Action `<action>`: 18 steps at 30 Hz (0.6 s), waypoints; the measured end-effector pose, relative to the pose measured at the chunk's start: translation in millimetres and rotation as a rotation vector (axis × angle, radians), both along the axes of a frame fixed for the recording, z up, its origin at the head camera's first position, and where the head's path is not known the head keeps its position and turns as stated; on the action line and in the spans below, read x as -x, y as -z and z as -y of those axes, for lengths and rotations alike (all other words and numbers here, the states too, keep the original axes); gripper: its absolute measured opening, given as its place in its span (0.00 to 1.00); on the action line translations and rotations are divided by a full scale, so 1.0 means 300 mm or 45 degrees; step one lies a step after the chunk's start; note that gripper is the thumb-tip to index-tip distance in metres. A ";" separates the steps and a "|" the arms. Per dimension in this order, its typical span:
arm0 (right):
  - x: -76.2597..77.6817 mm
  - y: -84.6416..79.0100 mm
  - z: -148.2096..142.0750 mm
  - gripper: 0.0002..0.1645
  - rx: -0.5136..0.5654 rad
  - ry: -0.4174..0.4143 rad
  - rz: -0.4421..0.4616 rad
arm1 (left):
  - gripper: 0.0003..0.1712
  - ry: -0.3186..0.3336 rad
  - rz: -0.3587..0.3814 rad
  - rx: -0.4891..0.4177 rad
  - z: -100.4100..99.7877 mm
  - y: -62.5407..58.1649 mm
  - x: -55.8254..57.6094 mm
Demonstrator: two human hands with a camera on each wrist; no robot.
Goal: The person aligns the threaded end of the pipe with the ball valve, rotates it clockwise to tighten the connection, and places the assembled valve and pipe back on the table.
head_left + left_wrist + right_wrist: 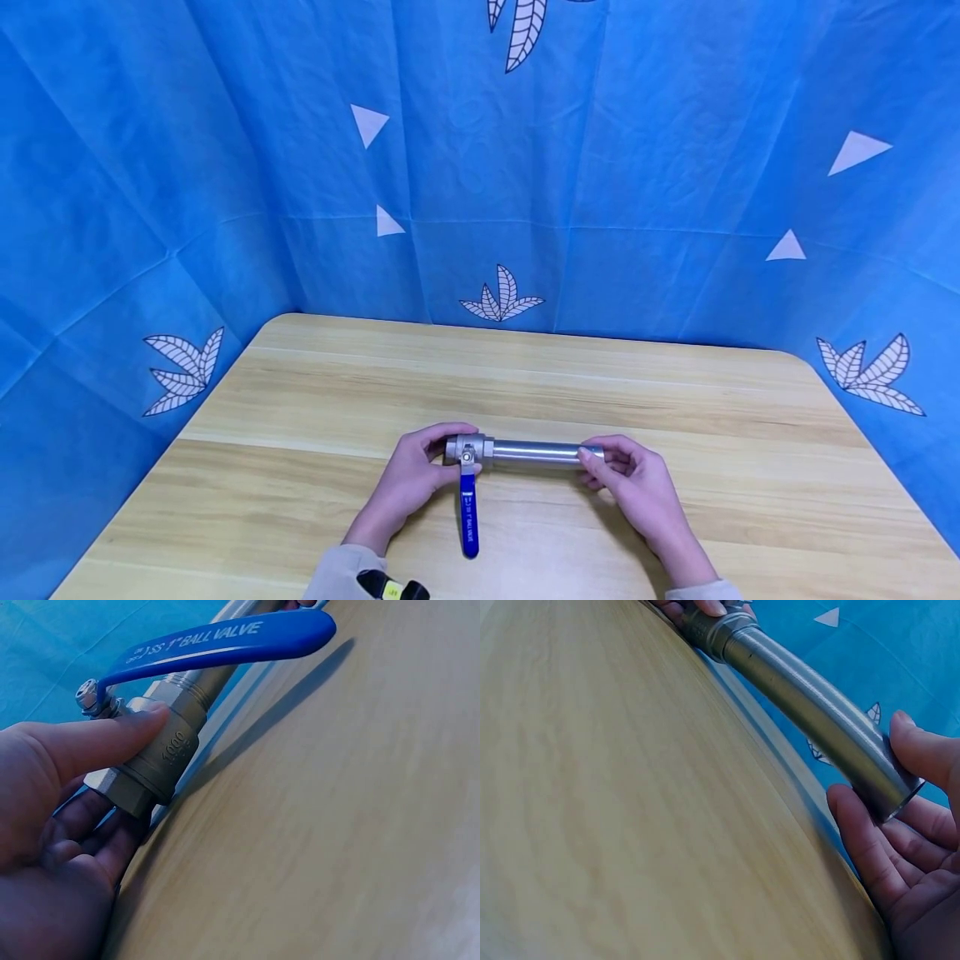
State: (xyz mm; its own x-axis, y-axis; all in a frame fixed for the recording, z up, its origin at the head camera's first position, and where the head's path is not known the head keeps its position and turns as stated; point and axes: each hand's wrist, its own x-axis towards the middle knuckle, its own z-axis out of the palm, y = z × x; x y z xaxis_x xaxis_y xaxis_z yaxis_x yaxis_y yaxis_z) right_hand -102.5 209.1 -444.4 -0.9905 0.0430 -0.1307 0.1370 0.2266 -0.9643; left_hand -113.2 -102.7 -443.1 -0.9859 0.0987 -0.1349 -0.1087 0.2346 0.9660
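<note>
A steel ball valve [452, 451] with a blue lever handle [468, 517] is joined to a straight metal pipe [536, 452] that runs to the right. My left hand [412, 479] grips the valve body, its thumb across the near side in the left wrist view and the other fingers behind and below. The lever points toward me, and its lettering reads "BALL VALVE" in that view. At the pipe's free end my right hand [637, 483] holds it between thumb and fingers. In the right wrist view the open pipe end [901, 801] shows between thumb and fingers.
Valve and pipe are held close over a light wooden table [337, 392] with rounded far corners. A blue cloth [480, 167] printed with white leaves and triangles hangs behind and at the sides. A black band with a yellow label [392, 590] sits at the left sleeve.
</note>
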 end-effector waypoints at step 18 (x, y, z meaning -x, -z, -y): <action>-0.011 -0.004 -0.003 0.30 -0.010 -0.062 -0.146 | 0.25 0.002 0.015 -0.004 0.002 0.006 0.000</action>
